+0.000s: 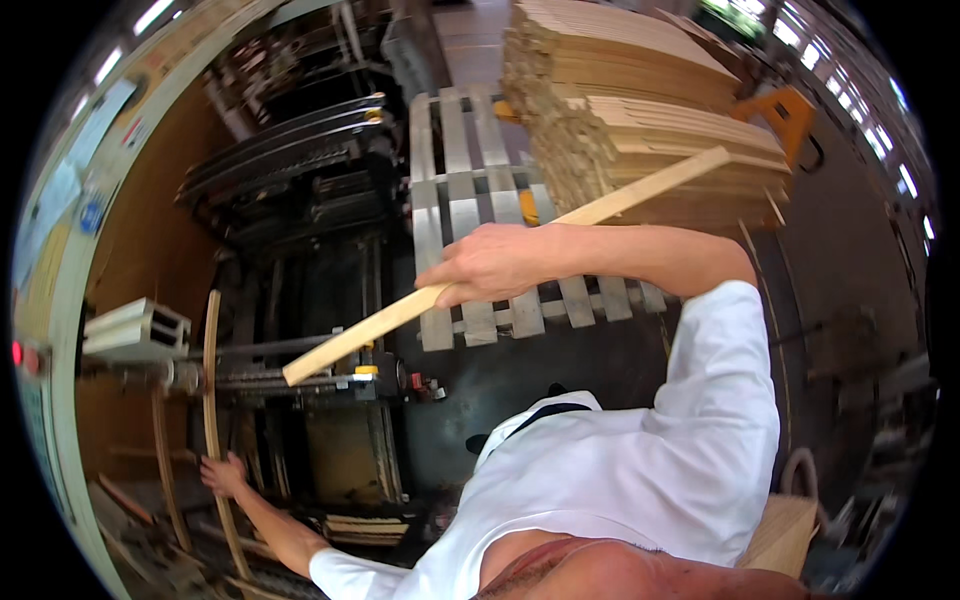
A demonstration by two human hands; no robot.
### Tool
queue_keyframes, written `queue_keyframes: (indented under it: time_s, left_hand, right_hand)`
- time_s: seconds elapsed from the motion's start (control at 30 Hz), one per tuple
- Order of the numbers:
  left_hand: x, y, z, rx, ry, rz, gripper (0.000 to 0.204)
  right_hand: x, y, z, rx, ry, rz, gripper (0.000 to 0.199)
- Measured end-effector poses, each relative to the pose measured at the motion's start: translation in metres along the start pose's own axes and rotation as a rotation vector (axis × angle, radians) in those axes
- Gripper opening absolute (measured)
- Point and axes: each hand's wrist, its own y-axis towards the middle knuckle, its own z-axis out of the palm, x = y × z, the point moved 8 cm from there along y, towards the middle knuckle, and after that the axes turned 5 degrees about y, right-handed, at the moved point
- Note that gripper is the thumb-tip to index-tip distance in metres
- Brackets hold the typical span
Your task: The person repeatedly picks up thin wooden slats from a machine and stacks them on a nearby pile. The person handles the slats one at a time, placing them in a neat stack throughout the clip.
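Observation:
My right hand [495, 262] is closed around a long, pale wooden strip [345, 345], gripping it near its middle. The strip slants across the view, its far end in front of a stack of boards and its near end over the dark machine. Low on the left, my left hand [222, 475] reaches out to a second wooden strip [211, 380] and has its fingers around it. That strip runs lengthwise beside a metal fitting [180, 375] on the machine. Part of the left hand's grip is hidden by the strip.
A slatted metal rack [465, 215] stands ahead, with a tall stack of wooden boards [690, 140] on its right. Dark machinery [290, 165] fills the left, beside a pale panel [50, 400] with a red light. An orange frame [785, 115] stands behind the stack.

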Motion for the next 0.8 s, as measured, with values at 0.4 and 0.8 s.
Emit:
queue_keyframes:
  time_s: [0.4, 0.8]
  left_hand:
    - [-0.053, -0.145, -0.023, -0.055, -0.408, 0.11, 0.045]
    - [-0.104, -0.392, -0.083, 0.319, -0.883, 0.15, 0.036]
  right_hand:
    - [0.08, 0.131, 0.035, -0.012, 0.074, -0.398, 0.046]
    - [0.23, 0.33, 0.176, 0.035, -0.055, -1.022, 0.037]
